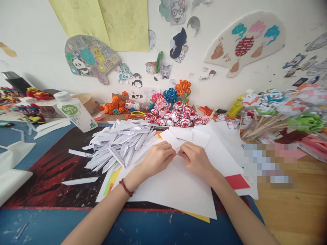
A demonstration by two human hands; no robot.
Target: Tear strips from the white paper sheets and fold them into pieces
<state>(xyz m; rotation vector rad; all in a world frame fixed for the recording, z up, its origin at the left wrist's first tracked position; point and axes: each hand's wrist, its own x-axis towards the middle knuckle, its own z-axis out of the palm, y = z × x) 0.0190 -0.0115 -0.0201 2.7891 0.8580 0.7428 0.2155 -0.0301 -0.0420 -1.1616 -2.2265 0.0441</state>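
Well left of your hands and beyond them stood a white bottle (76, 114); nearer, just beside your left hand (158, 157), lay a heap of folded white strips (122, 141). That hand pinched a small white paper piece (177, 152), mostly hidden between your fingertips, over a large white sheet (176, 187). Your right hand (196, 159) pinched it too. Right of that forearm, red paper (237, 182) stuck out, with handmade flowers (288, 105) farther off.

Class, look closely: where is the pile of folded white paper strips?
In the head view, the pile lies left of centre, beside and beyond the left hand, to the right of the white bottle.
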